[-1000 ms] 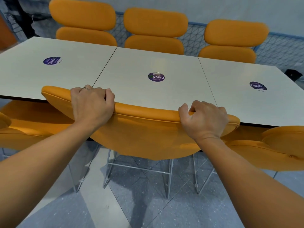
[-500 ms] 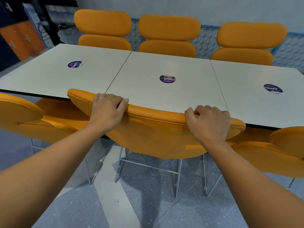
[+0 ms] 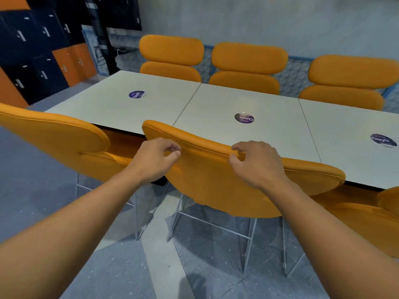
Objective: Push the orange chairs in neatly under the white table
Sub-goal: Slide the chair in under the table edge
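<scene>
Orange chair [image 3: 218, 178], padded back against white table [image 3: 248, 100]; my left hand [image 3: 154, 160] and right hand [image 3: 258, 164] loosely curled, grasp unclear; seat hidden.

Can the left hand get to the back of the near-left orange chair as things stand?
Probably yes. The left hand sits loosely curled at the middle chair, and the near-left chair stands just beside it with nothing between them.

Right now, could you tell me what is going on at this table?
A person is tidying the orange chairs at the white table. Both hands are at the back of the middle near-side chair: the right hand hooks its top edge, the left hand is loosely curled beside it. Three far-side chairs are tucked in.
</scene>
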`<move>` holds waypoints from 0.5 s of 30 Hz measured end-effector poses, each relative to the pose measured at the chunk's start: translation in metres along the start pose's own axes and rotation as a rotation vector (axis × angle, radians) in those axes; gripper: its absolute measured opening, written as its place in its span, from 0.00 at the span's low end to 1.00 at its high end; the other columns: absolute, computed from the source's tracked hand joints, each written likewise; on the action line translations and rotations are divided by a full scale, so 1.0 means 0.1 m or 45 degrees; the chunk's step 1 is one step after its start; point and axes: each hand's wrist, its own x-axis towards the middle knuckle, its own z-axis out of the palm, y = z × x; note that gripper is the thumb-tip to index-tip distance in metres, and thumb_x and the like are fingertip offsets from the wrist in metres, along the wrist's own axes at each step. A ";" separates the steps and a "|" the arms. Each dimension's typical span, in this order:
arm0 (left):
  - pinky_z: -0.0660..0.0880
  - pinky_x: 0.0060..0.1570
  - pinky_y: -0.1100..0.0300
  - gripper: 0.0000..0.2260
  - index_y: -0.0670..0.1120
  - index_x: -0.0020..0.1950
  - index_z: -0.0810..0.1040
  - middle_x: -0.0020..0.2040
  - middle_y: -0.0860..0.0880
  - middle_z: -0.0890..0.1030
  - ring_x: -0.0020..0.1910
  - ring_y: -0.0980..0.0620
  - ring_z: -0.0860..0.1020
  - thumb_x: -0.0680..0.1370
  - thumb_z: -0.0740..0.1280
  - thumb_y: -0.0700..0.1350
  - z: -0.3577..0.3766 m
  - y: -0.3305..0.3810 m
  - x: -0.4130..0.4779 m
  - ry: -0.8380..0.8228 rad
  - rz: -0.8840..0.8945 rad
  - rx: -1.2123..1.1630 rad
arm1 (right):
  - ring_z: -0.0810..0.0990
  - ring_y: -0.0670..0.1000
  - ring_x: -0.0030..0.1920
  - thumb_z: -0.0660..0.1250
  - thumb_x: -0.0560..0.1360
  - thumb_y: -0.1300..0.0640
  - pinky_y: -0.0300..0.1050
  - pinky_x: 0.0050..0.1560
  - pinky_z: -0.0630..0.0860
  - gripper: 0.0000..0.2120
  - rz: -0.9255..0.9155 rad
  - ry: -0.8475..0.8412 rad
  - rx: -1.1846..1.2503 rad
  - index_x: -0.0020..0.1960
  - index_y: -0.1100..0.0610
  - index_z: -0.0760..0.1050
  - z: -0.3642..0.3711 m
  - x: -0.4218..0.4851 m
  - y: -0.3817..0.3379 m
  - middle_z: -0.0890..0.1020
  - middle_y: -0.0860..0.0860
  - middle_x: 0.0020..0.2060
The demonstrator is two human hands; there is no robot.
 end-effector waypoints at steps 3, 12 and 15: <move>0.70 0.55 0.59 0.10 0.52 0.58 0.80 0.55 0.54 0.80 0.58 0.54 0.76 0.79 0.65 0.51 -0.22 -0.29 -0.20 -0.021 -0.026 -0.014 | 0.77 0.53 0.65 0.63 0.77 0.45 0.51 0.62 0.75 0.22 -0.066 -0.187 0.063 0.70 0.43 0.74 0.12 -0.09 -0.41 0.81 0.47 0.64; 0.73 0.55 0.56 0.11 0.51 0.59 0.80 0.55 0.53 0.81 0.57 0.53 0.77 0.78 0.66 0.50 -0.93 -1.36 -0.85 -0.079 -0.044 -0.020 | 0.72 0.59 0.70 0.63 0.77 0.42 0.57 0.66 0.74 0.30 -0.015 -0.554 0.009 0.77 0.42 0.62 0.78 -0.41 -1.48 0.73 0.51 0.72; 0.73 0.54 0.58 0.10 0.52 0.58 0.80 0.55 0.53 0.81 0.56 0.53 0.77 0.78 0.67 0.49 -1.21 -1.75 -1.08 -0.087 -0.041 -0.035 | 0.70 0.59 0.71 0.64 0.78 0.43 0.57 0.67 0.72 0.30 0.023 -0.594 0.028 0.78 0.44 0.61 1.00 -0.54 -1.88 0.71 0.52 0.74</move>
